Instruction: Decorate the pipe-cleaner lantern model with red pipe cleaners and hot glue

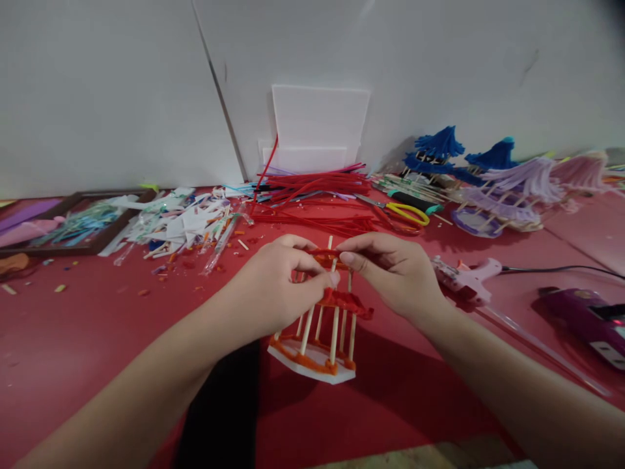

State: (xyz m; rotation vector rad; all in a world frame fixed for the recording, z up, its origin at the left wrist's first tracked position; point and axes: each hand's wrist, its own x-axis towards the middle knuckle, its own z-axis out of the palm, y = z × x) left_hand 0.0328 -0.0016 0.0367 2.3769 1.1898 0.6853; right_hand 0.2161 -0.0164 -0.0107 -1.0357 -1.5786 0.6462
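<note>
A small pavilion-like model (pixel 335 335) of thin wooden sticks stands in front of me, tilted, on a white base (pixel 312 372) edged with orange pipe cleaner. Red fuzzy trim (pixel 344 301) wraps its middle. Around the upper ends of the sticks runs a red pipe cleaner (pixel 325 253). My left hand (pixel 288 283) is closed on the model's upper left side, thumb against the sticks. With thumb and forefinger, my right hand (pixel 398 270) pinches the red pipe cleaner at the upper right. The fingers hide part of the top.
Red pipe cleaners (pixel 312 189) lie behind the model, beside yellow-handled scissors (pixel 405 213). To the right are a pink glue gun (pixel 471 280), a purple power strip (pixel 586 322) and finished blue (pixel 439 146) and lilac models (pixel 517 189). White scraps (pixel 188 221) and a brown frame (pixel 92 249) are left.
</note>
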